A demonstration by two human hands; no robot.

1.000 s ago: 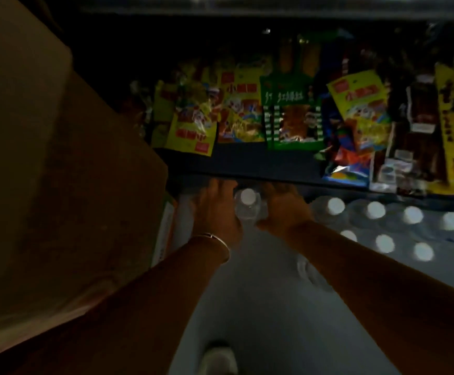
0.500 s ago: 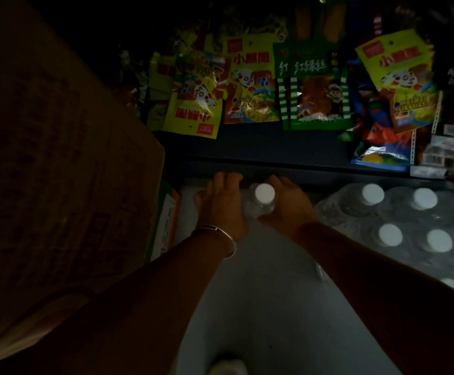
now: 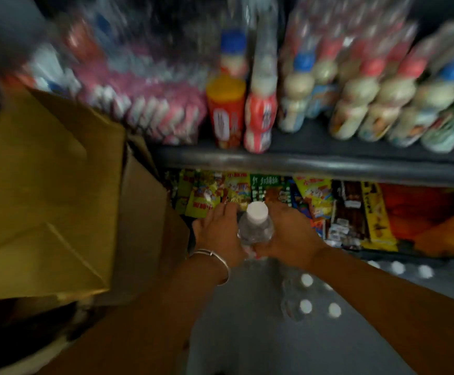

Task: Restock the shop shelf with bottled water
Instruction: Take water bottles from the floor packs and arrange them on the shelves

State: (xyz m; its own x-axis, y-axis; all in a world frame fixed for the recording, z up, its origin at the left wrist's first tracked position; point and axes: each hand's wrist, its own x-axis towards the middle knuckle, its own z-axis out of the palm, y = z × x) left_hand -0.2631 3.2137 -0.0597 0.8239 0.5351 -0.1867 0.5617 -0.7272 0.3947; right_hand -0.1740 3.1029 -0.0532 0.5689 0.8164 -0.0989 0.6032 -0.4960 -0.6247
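- Both hands close around a single water bottle (image 3: 255, 226): the left hand (image 3: 220, 234), a bangle (image 3: 215, 259) at its wrist, curls against the bottle's left side, and the right hand (image 3: 292, 236) wraps the right side, thumbs meeting near the bottle's lower body.
- The bottle stands upright between the palms, white cap (image 3: 257, 211) topmost, so its long axis points almost straight at the head camera; neither hand is nearer, since both are already on it.
- Its base is hidden behind the hands; whether it rests on the bottom shelf (image 3: 247, 307) or is lifted clear cannot be told.
- Down and to the right of the hands, white caps mark the bottled water already shelved (image 3: 318, 296), well apart from the held bottle, with bare pale shelf between. By this reading, the coming move is a short carry rightward and down, keeping the bottle vertical, to seat it beside that group.
- Directly beyond the fingertips hang snack packets (image 3: 312, 201) under a dark shelf edge (image 3: 315, 163); blurred drink bottles (image 3: 356, 109) crowd the tier above.
- An open cardboard box (image 3: 58, 190) fills the left, just beside the left forearm.
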